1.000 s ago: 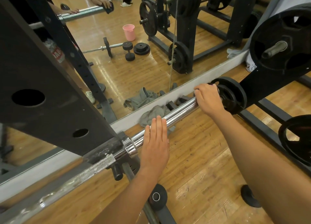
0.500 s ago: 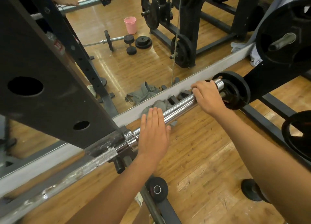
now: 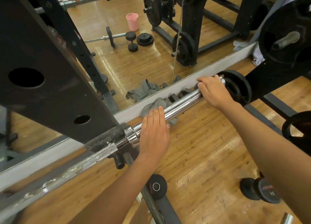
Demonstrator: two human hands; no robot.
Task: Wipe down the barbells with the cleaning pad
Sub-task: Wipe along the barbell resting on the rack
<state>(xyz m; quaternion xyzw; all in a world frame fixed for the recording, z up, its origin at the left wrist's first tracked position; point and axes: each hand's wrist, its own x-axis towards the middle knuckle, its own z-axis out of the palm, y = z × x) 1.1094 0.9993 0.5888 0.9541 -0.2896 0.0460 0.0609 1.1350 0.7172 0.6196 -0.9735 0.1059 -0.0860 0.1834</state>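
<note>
Left hand (image 3: 154, 131): flat and unclenched, fingers straight and together, palm laid on top of the chrome barbell sleeve (image 3: 181, 102), close to its collar. Holding nothing, only resting there.

Right hand (image 3: 213, 92): further out along the same sleeve, at its very end, fingers curled over the top and down the far side. Clamped round the cleaning pad (image 3: 195, 86), pressed against the chrome and mostly hidden under the palm, with only a dark edge peeking out at the fingertips. Plainer in the mirror (image 3: 134, 63) far beyond both hands: a dark wad under the reflected hand on the reflected bar.

Just beyond the right knuckles: a black weight plate (image 3: 242, 89), close to the sleeve end. Touching or apart, impossible to tell.

Inboard of the left wrist: the collar, then the knurled barbell shaft (image 3: 94, 158), streaked with white, passing under the black rack upright (image 3: 50, 82).

Just past the left fingertips, down on the floor against the mirror's base: a crumpled grey cloth (image 3: 156, 104), partly hidden behind the sleeve.

Below the right forearm, on the wooden floor (image 3: 202, 156): a black dumbbell (image 3: 262, 190) marked 15.

Well beyond both hands, in the reflection: a pink cup (image 3: 132, 21) standing upright, with loose plates and a small dumbbell near it.
</note>
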